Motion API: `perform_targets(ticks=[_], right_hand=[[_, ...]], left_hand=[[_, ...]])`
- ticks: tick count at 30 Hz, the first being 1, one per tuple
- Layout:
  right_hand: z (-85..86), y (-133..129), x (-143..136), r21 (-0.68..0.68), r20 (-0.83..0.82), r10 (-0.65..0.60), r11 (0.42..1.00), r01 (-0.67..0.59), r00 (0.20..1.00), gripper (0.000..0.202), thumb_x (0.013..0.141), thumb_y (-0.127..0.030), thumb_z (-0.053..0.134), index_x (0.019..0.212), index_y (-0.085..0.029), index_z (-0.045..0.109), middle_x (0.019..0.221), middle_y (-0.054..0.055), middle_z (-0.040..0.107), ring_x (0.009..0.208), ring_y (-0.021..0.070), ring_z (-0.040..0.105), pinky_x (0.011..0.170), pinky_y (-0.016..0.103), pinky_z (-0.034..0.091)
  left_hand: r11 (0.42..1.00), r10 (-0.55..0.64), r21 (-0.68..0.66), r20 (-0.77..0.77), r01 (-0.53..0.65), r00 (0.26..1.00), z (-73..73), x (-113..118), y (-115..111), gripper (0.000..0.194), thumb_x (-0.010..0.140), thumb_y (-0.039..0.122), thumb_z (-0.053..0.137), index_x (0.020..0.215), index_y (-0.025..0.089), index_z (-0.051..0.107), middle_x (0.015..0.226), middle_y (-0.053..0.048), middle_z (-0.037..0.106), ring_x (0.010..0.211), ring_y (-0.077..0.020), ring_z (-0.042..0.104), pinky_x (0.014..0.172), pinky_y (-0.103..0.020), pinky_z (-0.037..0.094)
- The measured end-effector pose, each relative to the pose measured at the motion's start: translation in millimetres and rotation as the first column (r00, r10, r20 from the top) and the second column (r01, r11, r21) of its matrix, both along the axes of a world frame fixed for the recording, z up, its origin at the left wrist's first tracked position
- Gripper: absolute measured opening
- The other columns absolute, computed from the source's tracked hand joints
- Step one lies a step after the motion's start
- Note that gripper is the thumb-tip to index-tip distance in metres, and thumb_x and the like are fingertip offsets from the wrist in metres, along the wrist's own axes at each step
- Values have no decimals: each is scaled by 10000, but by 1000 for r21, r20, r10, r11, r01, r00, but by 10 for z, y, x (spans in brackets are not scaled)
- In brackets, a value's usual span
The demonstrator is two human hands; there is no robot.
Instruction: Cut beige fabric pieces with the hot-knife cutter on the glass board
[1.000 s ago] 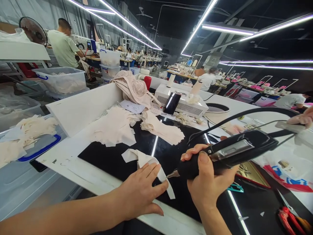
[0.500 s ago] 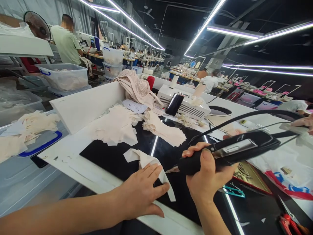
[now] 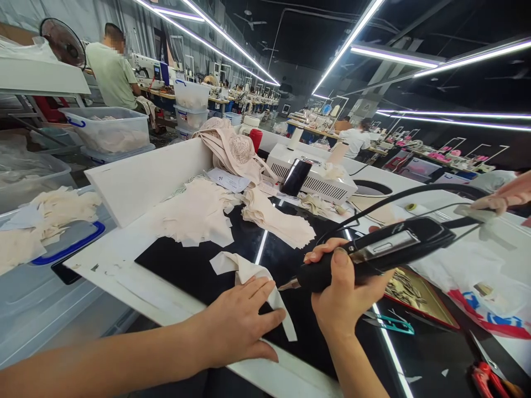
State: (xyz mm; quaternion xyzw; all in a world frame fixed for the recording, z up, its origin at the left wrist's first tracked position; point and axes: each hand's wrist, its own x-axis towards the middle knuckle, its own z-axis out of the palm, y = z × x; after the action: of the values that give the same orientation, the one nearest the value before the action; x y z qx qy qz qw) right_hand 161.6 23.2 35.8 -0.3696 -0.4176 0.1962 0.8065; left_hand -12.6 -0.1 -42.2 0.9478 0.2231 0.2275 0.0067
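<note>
Palm down, my left hand (image 3: 246,318) presses a curved strip of cream fabric (image 3: 284,318) onto the black board (image 3: 191,276), its fingers spread. Wrapped round a black handheld tool (image 3: 373,249) with a pointed metal tip is my right hand (image 3: 344,282). The tip is beside the strip, close to my left fingertips. Behind lie a stack of cream fabric pieces (image 3: 277,218) and a wider pile of cut pieces (image 3: 194,213).
Teal snips (image 3: 392,322), a tray of small metal parts (image 3: 440,309) and red-handled scissors (image 3: 485,373) lie at right. Another person's hand (image 3: 506,196) is by the tool's cable. A phone (image 3: 296,177) leans on a white machine (image 3: 323,179).
My right hand and the tool have shifted left, bringing the tip nearer the strip. The other person's hand at right has also moved left. My left hand is nearly still.
</note>
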Motion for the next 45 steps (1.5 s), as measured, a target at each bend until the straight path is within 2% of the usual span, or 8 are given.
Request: perform_targets(ticks=[5,13,18,28,33,41,45], right_hand=[[-8,16,12,13,32,2,1000,-3,999,557,841,-255,787,1310,-295,489,783,-96,676,561,122,608,545,293,558],[70,11,6,28,-19,7,1000,-6,1000,578,813,-305,826,1286,-289,494,775,-88,665,573,116,604,551,277,552],[35,-3,14,7,-8,16,1000,-16,1000,584,821,-318,820,1308,-297,498,807,-82,667,569,117,612,552,293,557],[21,37,-11,16,20,4,1000,-4,1000,583,834,-262,783,1333,-304,485,788,-94,678,549,120,607,546,306,571],[28,99,-13,60,20,7,998,-9,1000,543,825,-284,781,1284,-296,491,777,-101,670,544,121,599,539,300,552],[-29,143,-33,22,7,27,999,-27,1000,474,836,-272,780,1211,-290,490,793,-96,671,556,119,606,540,304,553],[-57,160,-16,6,21,27,1000,-28,999,416,856,-273,775,1163,-288,493,808,-93,674,564,114,619,582,313,570]], left_hand=[[999,6,-41,-14,-7,1000,53,-37,8,684,924,675,709,1416,205,629,1521,-250,563,1440,-421,543,1153,-549,519],[995,12,-96,-85,-20,996,94,-25,1,698,902,677,729,1407,204,636,1536,-266,534,1468,-441,502,1079,-553,574],[992,3,-122,-115,-17,993,98,-24,9,716,895,671,739,1423,202,620,1548,-284,512,1478,-460,483,1044,-574,591],[988,18,-153,-94,-33,995,78,-36,-1,708,895,648,759,1448,231,609,1588,-297,466,1503,-477,444,1032,-602,586],[987,15,-160,-68,-25,998,66,-38,6,729,876,650,778,1452,235,611,1593,-290,466,1501,-479,446,1064,-600,568],[984,12,-176,-57,-22,998,33,-31,-1,737,877,649,775,1461,235,600,1616,-301,430,1515,-485,421,1078,-614,552],[982,6,-188,-43,-14,999,70,-31,2,743,895,667,749,1465,216,592,1604,-281,459,1507,-477,438,1097,-600,545]])
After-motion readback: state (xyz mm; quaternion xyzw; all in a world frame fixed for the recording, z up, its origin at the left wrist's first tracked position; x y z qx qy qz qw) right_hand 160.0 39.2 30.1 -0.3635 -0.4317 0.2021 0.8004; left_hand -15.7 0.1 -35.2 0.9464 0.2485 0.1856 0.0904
